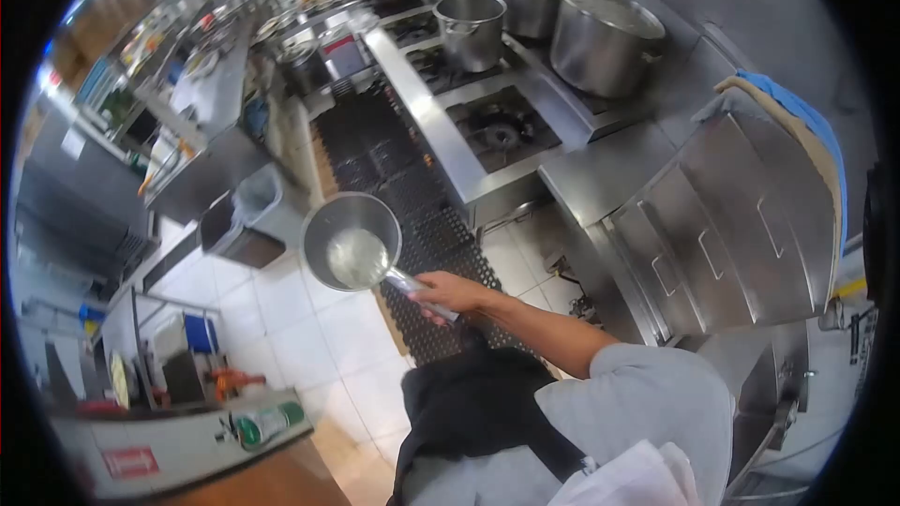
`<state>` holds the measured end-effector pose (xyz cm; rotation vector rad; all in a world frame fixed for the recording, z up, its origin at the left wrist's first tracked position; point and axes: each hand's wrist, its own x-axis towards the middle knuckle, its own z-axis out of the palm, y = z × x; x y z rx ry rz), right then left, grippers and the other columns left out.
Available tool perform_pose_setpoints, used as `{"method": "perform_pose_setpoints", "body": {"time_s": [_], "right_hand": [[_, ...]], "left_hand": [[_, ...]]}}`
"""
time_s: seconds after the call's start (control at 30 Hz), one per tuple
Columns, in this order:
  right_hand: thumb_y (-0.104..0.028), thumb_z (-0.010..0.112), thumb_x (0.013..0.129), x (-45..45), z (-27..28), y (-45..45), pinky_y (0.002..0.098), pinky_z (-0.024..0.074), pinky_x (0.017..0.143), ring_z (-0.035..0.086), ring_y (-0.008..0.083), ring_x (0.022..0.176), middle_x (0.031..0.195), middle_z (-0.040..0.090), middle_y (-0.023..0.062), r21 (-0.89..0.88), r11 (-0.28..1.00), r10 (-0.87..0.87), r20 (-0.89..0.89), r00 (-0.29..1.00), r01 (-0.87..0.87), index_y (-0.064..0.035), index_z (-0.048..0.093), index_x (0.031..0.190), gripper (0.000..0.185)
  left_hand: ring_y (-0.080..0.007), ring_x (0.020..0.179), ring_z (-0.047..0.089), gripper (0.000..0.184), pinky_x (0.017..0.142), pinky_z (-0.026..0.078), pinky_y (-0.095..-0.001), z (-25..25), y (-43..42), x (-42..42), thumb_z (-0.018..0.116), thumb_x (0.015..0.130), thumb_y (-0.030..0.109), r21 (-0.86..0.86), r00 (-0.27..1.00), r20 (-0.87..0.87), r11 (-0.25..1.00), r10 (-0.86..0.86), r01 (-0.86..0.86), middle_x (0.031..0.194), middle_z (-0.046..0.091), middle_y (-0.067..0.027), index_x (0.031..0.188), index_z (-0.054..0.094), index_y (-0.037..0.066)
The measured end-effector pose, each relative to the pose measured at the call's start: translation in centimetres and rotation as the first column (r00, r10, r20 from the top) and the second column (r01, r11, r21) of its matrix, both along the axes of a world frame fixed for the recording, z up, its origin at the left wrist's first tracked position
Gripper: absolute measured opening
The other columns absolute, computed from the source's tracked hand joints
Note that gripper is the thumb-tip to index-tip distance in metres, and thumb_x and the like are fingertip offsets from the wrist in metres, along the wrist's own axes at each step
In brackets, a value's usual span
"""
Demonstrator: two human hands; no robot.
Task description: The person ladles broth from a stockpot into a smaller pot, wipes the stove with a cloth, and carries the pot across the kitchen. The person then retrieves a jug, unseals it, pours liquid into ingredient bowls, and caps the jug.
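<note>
A metal saucepan [323, 225] with some clear liquid in its bottom hangs over the floor near the middle of the view. My right hand [445, 295] is closed around its long handle, with the arm stretched out from a grey sleeve. My left hand does not show. Beyond the pan, the stove [450, 145] carries a smaller steel pot [472, 42] and a large pot [600, 52] farther right. The nearest burner [502, 134] has nothing on it.
A black perforated mat [412, 178] runs along the stove. Bins with a bag [258, 201] stand at the left beside a steel counter [216, 94]. At the right is a metal unit with handles [722, 225] and cloths on top. A green bottle [267, 424] lies at lower left.
</note>
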<state>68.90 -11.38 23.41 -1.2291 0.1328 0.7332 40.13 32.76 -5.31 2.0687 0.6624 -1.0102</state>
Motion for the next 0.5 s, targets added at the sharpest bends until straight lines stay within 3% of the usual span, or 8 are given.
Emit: {"method": "perform_pose_setpoints", "body": {"time_s": [0.1,0.17,0.2,0.3,0.33,0.4,0.47,0.5], "right_hand": [[-0.020,0.060,0.101,8.0,3.2,-1.4,0.0264,0.0458,0.046,0.056,0.0111,0.054,0.078,0.059,0.0041,0.001,0.994,-0.108,0.204,0.973,0.110,-0.0028,0.052,0.122,0.029],[-0.016,0.061,0.099,13.4,4.1,-3.3,0.0278,0.0459,0.046,0.054,0.0108,0.053,0.077,0.055,0.0025,0.326,0.925,-0.239,0.105,0.965,0.193,-0.0030,0.047,0.127,0.034],[-0.017,0.062,0.099,16.7,4.3,-4.7,0.0279,0.0451,0.045,0.051,0.0099,0.050,0.076,0.050,0.0006,0.418,0.900,-0.191,0.123,0.974,0.124,-0.0047,0.043,0.132,0.040],[-0.018,0.067,0.095,26.1,5.2,-8.4,0.0274,0.0440,0.043,0.047,0.0087,0.048,0.074,0.048,-0.0006,0.247,0.907,-0.384,0.150,0.911,0.341,-0.0087,0.044,0.134,0.046],[-0.016,0.068,0.093,28.7,6.2,-9.3,0.0272,0.0431,0.043,0.047,0.0095,0.048,0.075,0.050,0.0003,0.236,0.866,-0.480,0.152,0.864,0.440,-0.0083,0.047,0.134,0.047],[-0.016,0.069,0.092,33.1,7.4,-12.5,0.0273,0.0432,0.042,0.050,0.0110,0.049,0.076,0.053,0.0018,0.019,0.767,-0.615,0.308,0.726,0.641,-0.0066,0.055,0.128,0.040],[-0.013,0.067,0.090,37.6,10.0,-16.7,0.0276,0.0448,0.042,0.050,0.0115,0.046,0.073,0.053,0.0019,0.172,0.683,-0.727,0.254,0.638,0.710,-0.0063,0.053,0.127,0.040],[-0.014,0.066,0.091,39.3,12.3,-18.5,0.0248,0.0413,0.039,0.050,0.0092,0.050,0.072,0.052,0.0003,0.070,0.628,-0.746,0.337,0.575,0.775,-0.0052,0.052,0.128,0.040]], "left_hand": [[-0.0325,0.101,0.068,0.042,0.089,0.053,-0.0466,-0.6,-1.5,8.7,0.061,0.092,0.035,-0.082,0.997,-0.022,0.994,0.070,-0.072,0.109,0.072,-0.0159,0.122,0.064,0.006],[-0.0324,0.100,0.069,0.043,0.088,0.054,-0.0463,-1.5,-2.2,15.2,0.063,0.091,0.036,-0.124,0.998,-0.024,0.991,0.057,-0.060,0.108,0.073,-0.0154,0.123,0.064,0.006],[-0.0323,0.099,0.069,0.044,0.088,0.054,-0.0461,-2.3,-2.3,18.6,0.064,0.090,0.036,-0.141,0.999,-0.016,0.989,0.045,-0.047,0.108,0.073,-0.0151,0.123,0.064,0.006],[-0.0321,0.097,0.069,0.046,0.086,0.054,-0.0456,-4.4,-1.7,30.0,0.066,0.089,0.037,-0.172,0.999,0.043,0.985,0.002,0.006,0.107,0.073,-0.0142,0.123,0.064,0.007],[-0.0320,0.096,0.069,0.047,0.085,0.054,-0.0454,-5.0,-1.2,34.5,0.067,0.088,0.037,-0.170,0.997,0.071,0.984,-0.030,0.042,0.106,0.073,-0.0139,0.123,0.064,0.007],[-0.0319,0.094,0.069,0.048,0.084,0.055,-0.0450,-5.6,0.5,44.2,0.068,0.087,0.038,-0.146,0.987,0.116,0.982,-0.107,0.124,0.106,0.073,-0.0133,0.123,0.064,0.007],[-0.0318,0.093,0.069,0.049,0.083,0.055,-0.0447,-4.8,1.5,56.1,0.070,0.085,0.038,-0.094,0.967,0.167,0.974,-0.190,0.207,0.105,0.073,-0.0127,0.124,0.064,0.008],[-0.0317,0.092,0.069,0.050,0.083,0.055,-0.0445,-4.0,1.4,63.3,0.070,0.085,0.039,-0.053,0.950,0.200,0.965,-0.240,0.255,0.104,0.074,-0.0124,0.124,0.064,0.008]]}}
